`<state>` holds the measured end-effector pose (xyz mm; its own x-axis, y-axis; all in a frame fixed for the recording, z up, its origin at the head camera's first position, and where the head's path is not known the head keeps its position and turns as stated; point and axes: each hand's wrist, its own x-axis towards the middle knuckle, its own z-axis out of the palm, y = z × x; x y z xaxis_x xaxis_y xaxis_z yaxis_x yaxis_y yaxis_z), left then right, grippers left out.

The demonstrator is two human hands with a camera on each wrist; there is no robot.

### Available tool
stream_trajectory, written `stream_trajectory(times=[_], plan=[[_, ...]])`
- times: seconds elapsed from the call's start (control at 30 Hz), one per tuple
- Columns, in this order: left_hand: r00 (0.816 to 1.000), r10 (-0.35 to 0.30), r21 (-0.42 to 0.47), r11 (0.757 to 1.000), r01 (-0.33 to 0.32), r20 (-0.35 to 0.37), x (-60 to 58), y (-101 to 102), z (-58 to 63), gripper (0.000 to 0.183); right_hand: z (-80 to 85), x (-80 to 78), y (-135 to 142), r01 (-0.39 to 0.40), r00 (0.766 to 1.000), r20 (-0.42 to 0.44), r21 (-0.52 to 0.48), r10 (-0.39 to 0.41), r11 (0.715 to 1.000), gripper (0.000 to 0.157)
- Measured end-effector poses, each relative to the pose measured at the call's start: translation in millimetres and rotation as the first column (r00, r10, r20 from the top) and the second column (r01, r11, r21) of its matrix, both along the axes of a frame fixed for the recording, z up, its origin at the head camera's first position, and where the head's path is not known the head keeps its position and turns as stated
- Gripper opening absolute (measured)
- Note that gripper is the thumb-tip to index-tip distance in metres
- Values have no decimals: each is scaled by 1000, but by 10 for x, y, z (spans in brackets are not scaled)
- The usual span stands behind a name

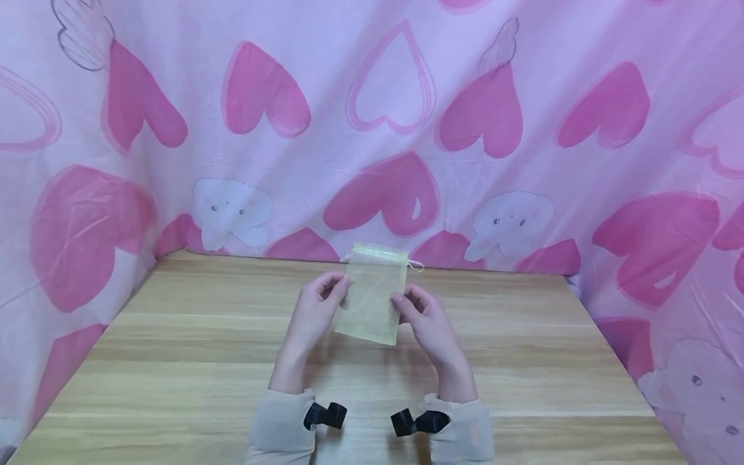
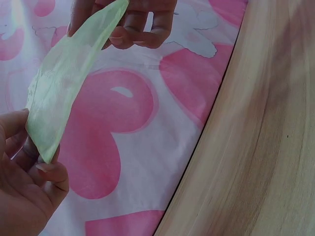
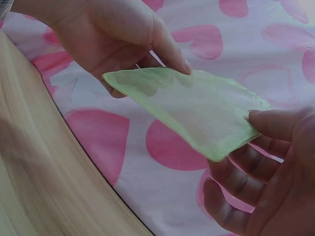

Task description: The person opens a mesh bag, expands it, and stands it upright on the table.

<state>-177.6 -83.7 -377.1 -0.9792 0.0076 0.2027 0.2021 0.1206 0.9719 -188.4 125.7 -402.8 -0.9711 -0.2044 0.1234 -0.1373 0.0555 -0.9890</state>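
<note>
A sheer pale yellow drawstring pouch [image 1: 372,300] is held up between both hands above the wooden table, its drawstring top pointing away from me. My left hand [image 1: 316,307] pinches the pouch's left edge between thumb and fingers. On the opposite edge, the thumb and fingers of my right hand [image 1: 427,320] pinch it. A thin cord loop [image 1: 416,265] sticks out at the upper right corner. In the left wrist view the pouch [image 2: 69,78] looks slim and slightly bowed. From the right wrist, its flat face [image 3: 192,113] shows, see-through and greenish.
The wooden table [image 1: 192,361] spreads out under the hands. Behind it and at both sides hangs a pink curtain [image 1: 325,155] with hearts and white cartoon figures. Each sleeve cuff carries a black wrist mount [image 1: 325,416].
</note>
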Motion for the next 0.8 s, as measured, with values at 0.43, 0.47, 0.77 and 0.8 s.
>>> stream_trajectory(times=[0.43,0.47,0.77,0.8], plan=[[990,-130,31,991,132,-62,-149,-34,-309,35,8,-11,-6,95,995,13,-98,-94,991,21],[985,-156,43,986,160,-77,-147,-34,-305,38,6,-18,-8,113,994,20,-116,-111,987,22],[943,-289,-32,957,288,-164,-135,-9,-300,52,-22,-57,26,238,970,97,-230,-222,943,22],[941,-291,-69,957,283,-173,-138,-1,-300,48,-19,-60,26,245,969,100,-235,-227,941,23]])
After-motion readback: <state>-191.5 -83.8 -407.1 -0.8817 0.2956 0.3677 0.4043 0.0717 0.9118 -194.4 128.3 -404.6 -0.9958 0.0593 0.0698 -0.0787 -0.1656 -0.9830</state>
